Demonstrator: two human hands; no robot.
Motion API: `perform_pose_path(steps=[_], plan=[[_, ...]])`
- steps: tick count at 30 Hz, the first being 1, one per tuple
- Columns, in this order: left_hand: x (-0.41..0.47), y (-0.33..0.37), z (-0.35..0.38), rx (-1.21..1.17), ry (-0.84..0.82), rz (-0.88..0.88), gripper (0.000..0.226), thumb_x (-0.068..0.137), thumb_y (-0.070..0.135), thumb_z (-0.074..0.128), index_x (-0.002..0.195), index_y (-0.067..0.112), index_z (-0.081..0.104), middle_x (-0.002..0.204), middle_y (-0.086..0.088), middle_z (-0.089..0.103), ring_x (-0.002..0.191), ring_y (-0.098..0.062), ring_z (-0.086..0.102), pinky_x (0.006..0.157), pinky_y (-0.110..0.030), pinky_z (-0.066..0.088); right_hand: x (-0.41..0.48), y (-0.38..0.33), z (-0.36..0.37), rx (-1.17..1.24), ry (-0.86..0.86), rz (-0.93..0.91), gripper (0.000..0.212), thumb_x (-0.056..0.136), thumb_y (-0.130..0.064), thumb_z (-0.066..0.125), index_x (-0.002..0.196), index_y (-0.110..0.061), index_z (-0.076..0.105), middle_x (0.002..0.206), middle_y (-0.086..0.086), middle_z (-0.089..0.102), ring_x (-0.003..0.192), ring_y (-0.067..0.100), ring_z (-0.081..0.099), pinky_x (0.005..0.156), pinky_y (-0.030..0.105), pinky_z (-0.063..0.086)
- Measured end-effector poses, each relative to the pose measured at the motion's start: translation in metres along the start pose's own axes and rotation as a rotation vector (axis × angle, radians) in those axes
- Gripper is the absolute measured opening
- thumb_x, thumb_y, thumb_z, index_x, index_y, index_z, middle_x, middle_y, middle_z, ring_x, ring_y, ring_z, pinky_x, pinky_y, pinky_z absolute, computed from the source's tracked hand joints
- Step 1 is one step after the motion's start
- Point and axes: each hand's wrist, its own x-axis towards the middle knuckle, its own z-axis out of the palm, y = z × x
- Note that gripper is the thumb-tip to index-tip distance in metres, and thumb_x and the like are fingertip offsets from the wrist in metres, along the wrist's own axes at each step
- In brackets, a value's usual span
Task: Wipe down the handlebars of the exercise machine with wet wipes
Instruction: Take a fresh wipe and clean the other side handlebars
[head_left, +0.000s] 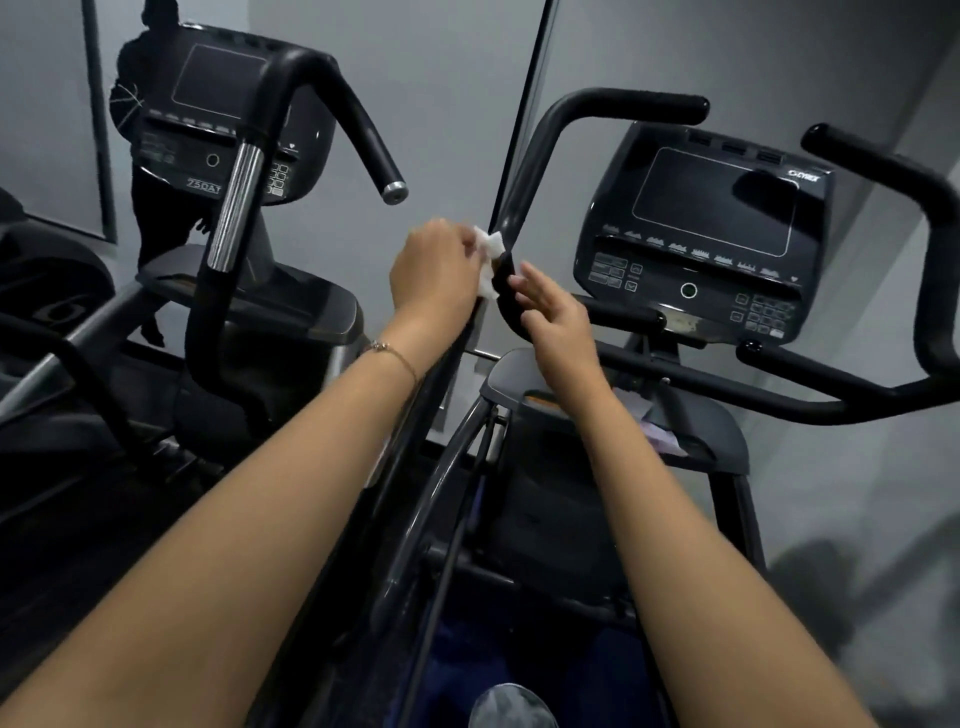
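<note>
My left hand (435, 265) grips a white wet wipe (488, 262) and holds it against the left handlebar (540, 150) of the black exercise machine, at the middle of the view. That bar rises from the machine's frame and bends right at the top. My right hand (553, 306) is just right of the wipe, its fingers straight and touching the dark grip of the same bar. The machine's right handlebar (935, 260) curves along the right edge.
The machine's console (711, 234) with a dark screen stands to the right of my hands. A mirror at the left reflects a second console (218, 119), a handlebar (358, 119) and a person in dark clothes. A shoe (511, 706) shows at the bottom.
</note>
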Motion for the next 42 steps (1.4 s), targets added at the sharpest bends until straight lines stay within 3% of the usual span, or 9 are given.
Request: perform_pose_path(steps=[3, 7, 12, 15, 19, 26, 28, 38, 42], plan=[[-0.022, 0.019, 0.004, -0.148, 0.05, 0.092, 0.019, 0.092, 0.025, 0.055, 0.096, 0.015, 0.07, 0.095, -0.004, 0.057, 0.09, -0.018, 0.053, 0.072, -0.028, 0.045, -0.042, 0.011, -0.019, 0.303, 0.254, 0.058, 0.042, 0.093, 0.0, 0.046, 0.133, -0.014, 0.046, 0.104, -0.002, 0.058, 0.094, 0.012, 0.058, 0.074, 0.015, 0.05], [-0.054, 0.038, 0.034, -0.388, -0.317, -0.037, 0.013, 0.088, 0.01, 0.053, 0.089, 0.007, 0.065, 0.072, -0.002, 0.061, 0.064, -0.015, 0.056, 0.06, -0.025, 0.047, -0.071, 0.031, -0.041, 0.426, 0.207, 0.117, 0.034, 0.093, -0.011, 0.052, 0.126, -0.017, 0.048, 0.11, 0.005, 0.058, 0.087, 0.013, 0.062, 0.071, 0.02, 0.054], [-0.063, 0.024, 0.092, -0.523, -0.452, -0.246, 0.026, 0.087, 0.005, 0.059, 0.113, 0.005, 0.062, 0.106, -0.012, 0.068, 0.09, -0.024, 0.067, 0.078, -0.033, 0.057, -0.061, 0.072, -0.062, 0.058, 0.241, 0.077, 0.033, 0.085, -0.013, 0.065, 0.118, -0.009, 0.062, 0.109, 0.003, 0.062, 0.096, 0.009, 0.061, 0.086, 0.02, 0.051], [-0.042, 0.026, 0.121, -0.483, -0.448, -0.294, 0.02, 0.087, 0.006, 0.059, 0.105, 0.003, 0.067, 0.095, -0.012, 0.069, 0.085, -0.023, 0.066, 0.073, -0.028, 0.054, -0.032, 0.084, -0.077, -0.221, 0.182, 0.029, 0.035, 0.083, -0.017, 0.068, 0.116, -0.006, 0.064, 0.105, -0.001, 0.055, 0.092, 0.002, 0.054, 0.074, -0.002, 0.038], [0.002, 0.036, 0.149, -0.598, -0.473, -0.273, 0.017, 0.089, 0.006, 0.056, 0.1, 0.001, 0.068, 0.075, -0.005, 0.064, 0.074, -0.018, 0.063, 0.064, -0.021, 0.055, 0.034, 0.087, -0.098, -0.436, 0.137, -0.111, 0.035, 0.084, -0.012, 0.065, 0.118, -0.01, 0.063, 0.109, 0.004, 0.062, 0.096, 0.011, 0.056, 0.081, 0.011, 0.042], [0.088, 0.03, 0.176, 0.946, -0.196, 0.479, 0.028, 0.09, 0.015, 0.053, 0.117, 0.013, 0.061, 0.122, -0.008, 0.055, 0.118, -0.028, 0.048, 0.099, -0.039, 0.038, 0.155, 0.103, -0.098, -0.57, 0.024, -0.188, 0.034, 0.091, -0.005, 0.05, 0.122, -0.014, 0.061, 0.109, 0.009, 0.058, 0.102, 0.022, 0.058, 0.089, 0.029, 0.047], [0.102, 0.032, 0.176, 1.204, -0.239, 0.432, 0.033, 0.093, 0.018, 0.048, 0.124, 0.01, 0.056, 0.128, -0.01, 0.051, 0.122, -0.03, 0.046, 0.102, -0.04, 0.036, 0.17, 0.112, -0.081, -0.641, -0.056, -0.227, 0.04, 0.088, 0.0, 0.05, 0.123, -0.015, 0.061, 0.109, 0.01, 0.058, 0.101, 0.024, 0.057, 0.087, 0.028, 0.045], [0.131, 0.049, 0.151, 1.243, -0.375, 0.306, 0.029, 0.091, 0.002, 0.043, 0.118, 0.004, 0.055, 0.107, -0.008, 0.06, 0.091, -0.025, 0.057, 0.064, -0.026, 0.039, 0.178, 0.138, -0.055, -0.994, -0.239, -0.392, 0.017, 0.086, -0.012, 0.056, 0.08, -0.005, 0.069, 0.085, 0.011, 0.066, 0.08, 0.03, 0.059, 0.06, 0.03, 0.041], [0.126, 0.049, 0.16, 1.276, -0.381, 0.306, 0.029, 0.09, 0.001, 0.045, 0.117, 0.003, 0.055, 0.114, -0.009, 0.061, 0.102, -0.026, 0.062, 0.077, -0.029, 0.05, 0.163, 0.131, -0.024, -1.053, -0.207, -0.383, 0.011, 0.088, -0.006, 0.053, 0.087, -0.002, 0.062, 0.076, 0.008, 0.043, 0.071, 0.026, 0.04, 0.062, 0.029, 0.04]])
